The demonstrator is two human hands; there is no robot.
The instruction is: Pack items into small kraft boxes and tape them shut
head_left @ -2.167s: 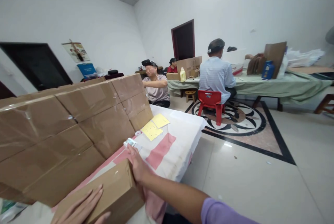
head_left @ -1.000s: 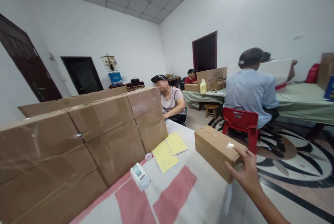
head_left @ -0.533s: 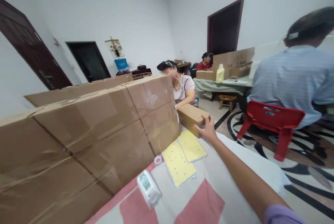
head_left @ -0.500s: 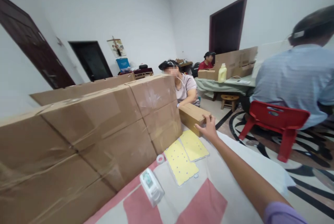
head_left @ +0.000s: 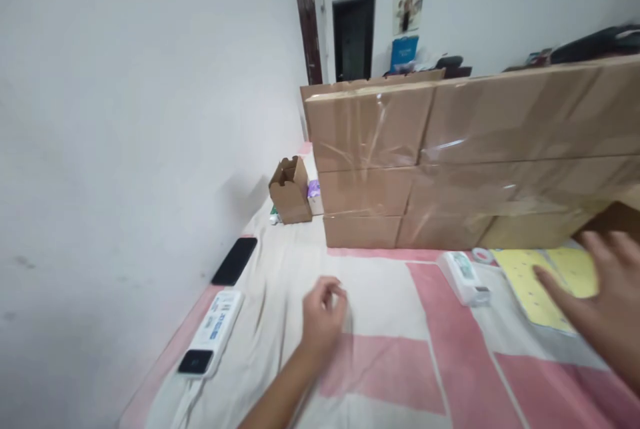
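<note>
My left hand (head_left: 323, 312) hovers over the white and pink cloth (head_left: 380, 356) in the middle, its fingers loosely curled with nothing in them. My right hand (head_left: 600, 292) is at the right edge, fingers spread, over the yellow dotted sheets (head_left: 543, 276). A small white device (head_left: 464, 276) lies between the hands, next to a tape roll (head_left: 481, 255). A wall of taped cardboard boxes (head_left: 450, 156) stands behind them.
A white wall runs along the left. By it lie a black phone (head_left: 234, 260) and a white power strip (head_left: 213, 329) with a dark phone on it. A small open cardboard box (head_left: 290, 189) stands at the stack's left end. Dark doorways are at the back.
My view has swung left, away from the seated people. My right hand has let go of the small box and come back over the yellow sheets. My left hand has come into view.
</note>
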